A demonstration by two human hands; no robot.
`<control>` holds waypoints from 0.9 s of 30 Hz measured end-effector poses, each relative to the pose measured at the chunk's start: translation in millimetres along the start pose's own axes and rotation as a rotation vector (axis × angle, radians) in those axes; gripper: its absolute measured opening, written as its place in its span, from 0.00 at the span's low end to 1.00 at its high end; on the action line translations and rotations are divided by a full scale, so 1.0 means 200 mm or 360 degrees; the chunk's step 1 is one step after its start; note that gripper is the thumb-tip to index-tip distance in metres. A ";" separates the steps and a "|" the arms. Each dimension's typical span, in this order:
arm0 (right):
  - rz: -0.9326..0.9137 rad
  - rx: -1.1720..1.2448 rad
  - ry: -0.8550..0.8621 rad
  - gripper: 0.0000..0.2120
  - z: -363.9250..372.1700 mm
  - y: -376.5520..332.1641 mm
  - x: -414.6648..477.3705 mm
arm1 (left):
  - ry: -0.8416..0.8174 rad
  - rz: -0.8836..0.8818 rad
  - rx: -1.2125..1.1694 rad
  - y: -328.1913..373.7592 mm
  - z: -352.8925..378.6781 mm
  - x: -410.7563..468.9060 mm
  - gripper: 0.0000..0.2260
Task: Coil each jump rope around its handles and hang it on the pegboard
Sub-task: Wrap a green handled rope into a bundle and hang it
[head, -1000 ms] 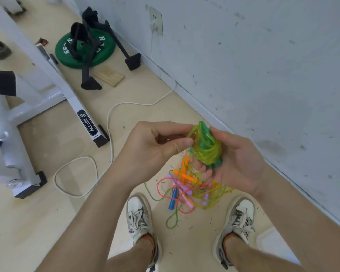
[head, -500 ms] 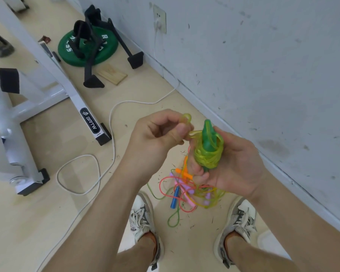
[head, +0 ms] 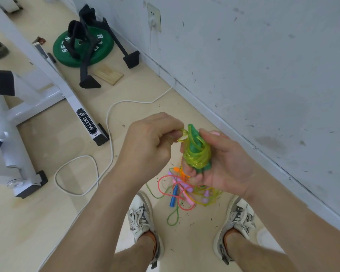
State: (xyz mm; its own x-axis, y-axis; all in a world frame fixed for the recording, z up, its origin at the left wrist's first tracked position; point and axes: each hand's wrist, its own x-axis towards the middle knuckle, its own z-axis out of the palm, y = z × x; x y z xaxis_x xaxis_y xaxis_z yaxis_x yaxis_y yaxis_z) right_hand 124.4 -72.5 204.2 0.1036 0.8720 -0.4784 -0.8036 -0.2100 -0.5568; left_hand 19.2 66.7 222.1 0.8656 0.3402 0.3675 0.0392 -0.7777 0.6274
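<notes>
Green handles [head: 194, 142], wound in yellow-green cord [head: 198, 157], are clamped in the right hand [head: 222, 165], fingers closed round the bundle's lower end. One small cord loop [head: 183, 134] is pinched between thumb and fingertips of the left hand [head: 147, 146], just left of the bundle's top; the loop runs taut into the coil.

Surface: pale beige floor [head: 47, 222], scattered with short dark specks near the wall. Grey scuffed wall [head: 263, 65] is seen right of and beyond the grip, with one white socket [head: 154, 17] plugged; one white cable [head: 110, 122] is run from it and looped across the floor left of the grip.

Directly below the grip, between two grey-white shoes [head: 140, 218], a tangle of loose ropes [head: 185, 191] is lying: pink, yellow and green cords, one blue handle [head: 174, 196], orange and lilac handles partly hidden; exact rope count cannot be told.

Well beyond and left of the grip: one green weight plate [head: 98, 50] with a black stand [head: 92, 38] on it, one wood block [head: 108, 75], one white machine frame [head: 67, 95] marked BRTW.
</notes>
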 end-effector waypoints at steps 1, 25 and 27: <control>0.0005 0.0014 0.0007 0.17 0.00 0.00 0.00 | 0.0015 -0.0061 -0.0127 0.01 0.00 0.00 0.06; 0.0025 -0.0141 0.0245 0.14 0.00 0.00 0.01 | -0.0132 -0.0612 -0.0726 0.00 0.01 -0.02 0.05; 0.0011 -0.0148 0.0268 0.15 0.00 0.00 0.01 | -0.0129 -0.0733 -0.0894 0.00 0.03 -0.02 0.06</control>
State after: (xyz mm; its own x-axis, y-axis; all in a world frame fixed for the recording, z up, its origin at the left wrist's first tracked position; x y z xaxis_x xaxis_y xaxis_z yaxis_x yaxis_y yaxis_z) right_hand 125.9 -70.4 203.0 0.2013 0.7856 -0.5850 -0.7477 -0.2626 -0.6099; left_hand 19.5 61.6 216.7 0.8583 0.5101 -0.0568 0.1648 -0.1692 0.9717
